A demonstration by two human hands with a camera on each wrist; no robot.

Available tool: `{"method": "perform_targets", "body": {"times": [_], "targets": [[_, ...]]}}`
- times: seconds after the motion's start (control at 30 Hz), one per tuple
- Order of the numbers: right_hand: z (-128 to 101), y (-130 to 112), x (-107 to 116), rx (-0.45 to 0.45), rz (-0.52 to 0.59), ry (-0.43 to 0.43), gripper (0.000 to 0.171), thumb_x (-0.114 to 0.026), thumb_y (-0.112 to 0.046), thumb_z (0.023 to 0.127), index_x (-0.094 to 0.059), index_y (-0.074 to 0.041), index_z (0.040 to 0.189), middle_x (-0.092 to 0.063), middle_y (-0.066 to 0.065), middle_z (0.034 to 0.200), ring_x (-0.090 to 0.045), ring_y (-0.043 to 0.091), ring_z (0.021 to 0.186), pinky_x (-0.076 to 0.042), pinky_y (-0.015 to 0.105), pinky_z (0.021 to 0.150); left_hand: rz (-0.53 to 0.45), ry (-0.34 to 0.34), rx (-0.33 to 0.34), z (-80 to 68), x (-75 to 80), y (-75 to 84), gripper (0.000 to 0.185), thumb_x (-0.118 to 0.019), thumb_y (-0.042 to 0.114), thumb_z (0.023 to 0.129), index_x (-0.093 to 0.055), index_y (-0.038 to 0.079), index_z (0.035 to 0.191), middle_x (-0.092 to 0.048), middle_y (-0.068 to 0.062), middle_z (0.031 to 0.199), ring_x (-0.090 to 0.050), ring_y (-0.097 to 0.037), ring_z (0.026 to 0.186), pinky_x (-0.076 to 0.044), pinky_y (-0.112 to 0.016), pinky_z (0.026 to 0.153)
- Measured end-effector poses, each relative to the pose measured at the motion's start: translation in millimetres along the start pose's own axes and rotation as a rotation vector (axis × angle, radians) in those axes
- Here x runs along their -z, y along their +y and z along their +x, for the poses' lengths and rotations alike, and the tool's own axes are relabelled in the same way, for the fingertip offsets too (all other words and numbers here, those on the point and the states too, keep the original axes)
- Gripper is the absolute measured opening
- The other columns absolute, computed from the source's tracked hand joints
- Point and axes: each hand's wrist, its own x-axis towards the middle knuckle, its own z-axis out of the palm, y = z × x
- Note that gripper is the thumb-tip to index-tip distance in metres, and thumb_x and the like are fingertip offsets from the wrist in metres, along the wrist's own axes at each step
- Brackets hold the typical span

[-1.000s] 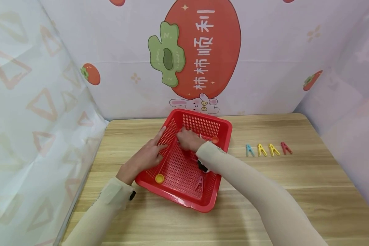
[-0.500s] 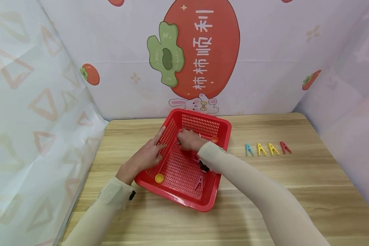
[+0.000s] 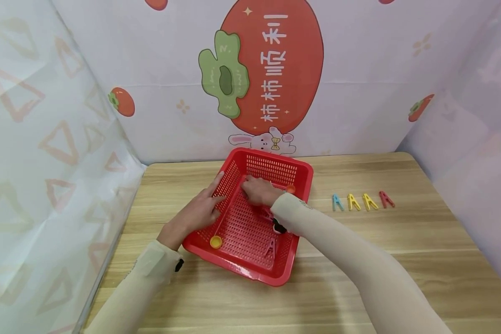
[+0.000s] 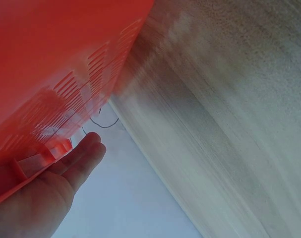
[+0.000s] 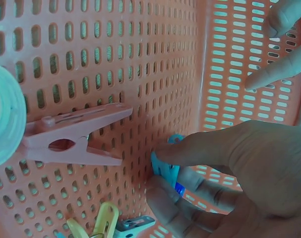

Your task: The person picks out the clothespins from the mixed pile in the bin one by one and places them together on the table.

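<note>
A red perforated plastic basket [image 3: 309, 178] stands on the table. My left hand [image 3: 198, 213] holds its left rim, with thumb and index finger on the inner side and other fingers outside, under the rim. Deep in the basket, near its left wall, is my right hand [image 3: 259, 191]. In the right wrist view its thumb and fingers pinch a small blue clothespin [image 5: 164, 167], partly covered by them. A pink clothespin [image 5: 73, 135] lies beside it on the basket floor. Below that one are a yellow clothespin [image 5: 105, 221] and a grey-blue clothespin [image 5: 135, 226].
A blue clothespin [image 3: 337, 202], two yellow clothespins [image 3: 353, 202] and a red clothespin [image 3: 386, 199] lie in a row right of the basket. Inside it are a small yellow round cup [image 3: 215, 242], an orange round piece [image 3: 290, 189] and another pink clothespin [image 3: 270, 247]. A printed cloth [image 3: 163, 120] hangs behind.
My right hand has shifted very slightly to the right inside the basket. The left hand and basket stay in place, and the head view has turned a little.
</note>
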Motion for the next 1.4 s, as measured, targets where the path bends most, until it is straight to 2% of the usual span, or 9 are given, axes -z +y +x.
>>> {"method": "perform_targets", "body": {"times": [0.2,0.3,0.43,0.5,0.67,0.9,1.0,1.23,1.4], "targets": [[-3,3,-1,0.007,0.013,0.019,0.032,-0.071,-0.016,0.105,-0.069,-0.014,0.137,-0.057,0.013,0.141,-0.065,0.029,0.111,-0.062,0.047,0.106,0.001,-0.006,0.008,-0.4,1.1,2.0,0.053,-0.071,-0.003,0.094,-0.066,-0.001,0.147,0.001,-0.006,0.186,-0.046,-0.043,0.154,-0.059,-0.051,0.111],[-2,4,-2,-0.002,0.018,0.017,0.035,-0.073,-0.018,0.104,-0.068,-0.014,0.138,-0.055,0.013,0.139,-0.065,0.029,0.109,-0.064,0.045,0.101,-0.006,-0.005,0.012,-0.7,1.5,2.8,0.053,-0.071,-0.003,0.094,-0.066,0.0,0.147,0.0,-0.006,0.186,-0.048,-0.043,0.153,-0.06,-0.051,0.109],[13,12,-12,-0.026,0.03,0.024,0.033,-0.074,-0.022,0.102,-0.07,-0.011,0.133,-0.051,0.014,0.142,-0.067,0.026,0.098,-0.065,0.038,0.085,-0.002,0.003,0.002,-0.7,1.0,2.6,0.053,-0.071,-0.004,0.094,-0.067,-0.001,0.147,-0.001,-0.007,0.186,-0.048,-0.043,0.153,-0.059,-0.052,0.11],[29,22,-25,-0.039,0.03,0.038,0.034,-0.075,-0.023,0.1,-0.07,-0.01,0.131,-0.049,0.017,0.144,-0.068,0.027,0.092,-0.065,0.037,0.076,0.002,0.006,-0.006,-0.8,0.6,2.3,0.053,-0.07,-0.005,0.093,-0.067,-0.002,0.146,-0.001,-0.008,0.186,-0.047,-0.044,0.153,-0.058,-0.052,0.111],[48,30,-40,-0.074,0.009,0.032,0.035,-0.074,-0.021,0.099,-0.069,-0.009,0.132,-0.048,0.022,0.146,-0.066,0.027,0.086,-0.062,0.038,0.068,-0.003,0.004,-0.001,-0.2,0.6,1.8,0.052,-0.07,-0.004,0.094,-0.067,-0.002,0.146,-0.001,-0.007,0.186,-0.046,-0.043,0.154,-0.058,-0.051,0.111],[1,-3,-6,-0.075,0.009,0.019,0.029,-0.064,-0.008,0.106,-0.067,-0.002,0.135,-0.049,0.022,0.143,-0.068,0.027,0.091,-0.063,0.033,0.072,-0.018,0.002,0.018,0.4,-0.1,2.0,0.052,-0.072,-0.002,0.095,-0.067,0.0,0.146,-0.002,-0.004,0.186,-0.047,-0.042,0.153,-0.061,-0.052,0.107],[-7,-7,-2,-0.071,0.004,0.029,0.029,-0.063,-0.008,0.107,-0.068,-0.003,0.135,-0.048,0.021,0.145,-0.067,0.026,0.093,-0.063,0.031,0.075,-0.017,0.003,0.02,0.4,-1.0,1.6,0.052,-0.073,-0.002,0.095,-0.068,0.0,0.146,-0.002,-0.004,0.186,-0.047,-0.042,0.153,-0.062,-0.051,0.106],[-6,-6,-3,-0.079,-0.002,0.017,0.026,-0.065,-0.009,0.107,-0.07,-0.004,0.132,-0.045,0.023,0.153,-0.068,0.025,0.091,-0.063,0.032,0.073,-0.014,0.004,0.018,-0.1,-1.0,0.9,0.051,-0.072,-0.002,0.095,-0.068,0.0,0.146,0.0,-0.004,0.186,-0.048,-0.042,0.153,-0.061,-0.051,0.108],[12,6,-12,-0.109,0.009,-0.002,0.027,-0.063,-0.009,0.107,-0.071,-0.006,0.133,-0.04,0.024,0.163,-0.07,0.028,0.089,-0.064,0.035,0.068,-0.016,0.008,0.015,-0.3,-0.6,0.9,0.051,-0.072,-0.002,0.095,-0.068,0.0,0.146,-0.001,-0.004,0.186,-0.047,-0.042,0.153,-0.061,-0.051,0.108]]}}
